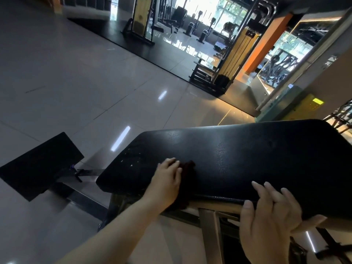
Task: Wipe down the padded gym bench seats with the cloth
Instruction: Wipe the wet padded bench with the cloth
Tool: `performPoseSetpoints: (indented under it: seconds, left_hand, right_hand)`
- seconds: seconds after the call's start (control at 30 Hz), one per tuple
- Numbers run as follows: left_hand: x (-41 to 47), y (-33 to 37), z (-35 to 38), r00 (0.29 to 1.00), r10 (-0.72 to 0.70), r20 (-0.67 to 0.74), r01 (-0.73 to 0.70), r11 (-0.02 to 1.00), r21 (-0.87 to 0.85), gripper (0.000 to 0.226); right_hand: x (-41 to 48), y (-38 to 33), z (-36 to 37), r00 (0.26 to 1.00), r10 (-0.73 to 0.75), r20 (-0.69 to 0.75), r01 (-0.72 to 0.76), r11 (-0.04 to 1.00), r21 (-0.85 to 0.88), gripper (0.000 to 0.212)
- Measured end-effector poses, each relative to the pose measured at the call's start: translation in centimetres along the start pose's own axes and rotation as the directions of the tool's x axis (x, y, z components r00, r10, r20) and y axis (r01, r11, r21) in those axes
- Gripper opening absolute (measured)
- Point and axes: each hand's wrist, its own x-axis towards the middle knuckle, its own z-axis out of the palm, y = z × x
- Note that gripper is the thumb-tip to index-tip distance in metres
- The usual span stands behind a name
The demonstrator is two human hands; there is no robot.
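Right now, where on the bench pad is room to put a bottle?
The bench pad is bare between the cloth and its far right end, beyond the right hand. Crowded: the near left part, under the left hand and cloth.

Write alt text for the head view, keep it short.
A person's left hand presses a dark cloth onto a black padded bench seat, while the right hand rests on the pad's near edge. A smaller black pad stands to the left over a glossy tiled floor, with gym machines in the background.
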Motion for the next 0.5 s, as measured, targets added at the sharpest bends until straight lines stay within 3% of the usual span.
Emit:
performPoseSetpoints:
  seconds: [0.1, 0.2, 0.33, 0.4, 0.5]
  left_hand:
    - [2.6, -0.1, -1.1, 0.988, -0.157, 0.009, 0.155, 0.983, 0.099, 0.050]
    - [4.9, 3.2, -0.5, 0.972, -0.232, 0.023, 0.227, 0.965, 0.128, 0.060]
    - [4.5, 7.2, 1.0, 0.985, -0.026, 0.172, 0.027, 1.000, -0.004, 0.063]
    - [3.4, 6.3, 0.7, 0.975, 0.097, 0.202, -0.082, 0.993, -0.084, 0.060]
    - [2.4, 2.6, -0.6, 0.973, 0.145, 0.182, -0.131, 0.988, -0.087, 0.039]
  right_hand:
    - [0.8, -2.1, -0.2, 0.995, -0.092, -0.026, 0.091, 0.995, -0.035, 0.060]
    - [1.8, -4.2, 0.2, 0.953, -0.262, 0.151, 0.273, 0.961, -0.054, 0.066]
    - [3.3, -5.5, 1.9, 0.916, -0.298, 0.270, 0.320, 0.947, -0.040, 0.067]
    - [3.7, -5.4, 2.6, 0.909, -0.336, 0.248, 0.354, 0.935, -0.032, 0.068]
    - [3.8, -4.9, 3.8, 0.911, -0.391, 0.132, 0.394, 0.919, 0.009, 0.068]
